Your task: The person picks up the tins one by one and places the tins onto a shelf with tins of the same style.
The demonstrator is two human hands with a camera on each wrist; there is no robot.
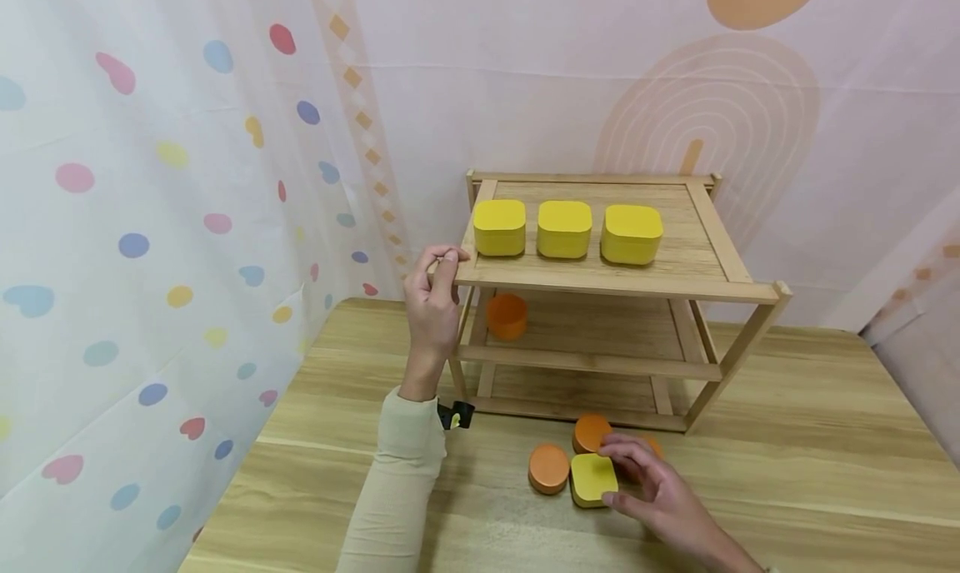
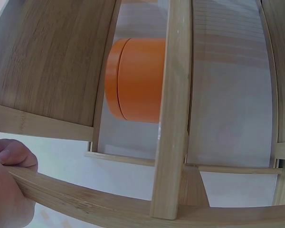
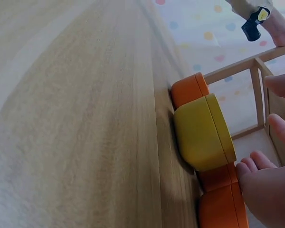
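My left hand (image 1: 437, 298) grips the front left corner of a wooden shelf rack (image 1: 600, 285); in the left wrist view its fingers curl round the frame. Low over the table, my right hand (image 1: 652, 490) is spread around a yellow square box (image 1: 594, 479), thumb near its front corner and fingertips at the far side. The right wrist view shows thumb and index finger standing apart beside the lid of that yellow box (image 3: 202, 135). Round orange boxes stand close by: one to its left (image 1: 549, 469), one behind (image 1: 592, 434), and one partly hidden by my right hand (image 1: 651, 448).
Three yellow boxes line the top tier: left (image 1: 500, 228), middle (image 1: 564, 230) and right (image 1: 632, 235). A round orange box (image 1: 507, 316) sits at the left of the middle tier. Behind the wooden table (image 1: 315, 440) hangs a patterned curtain (image 1: 225, 140).
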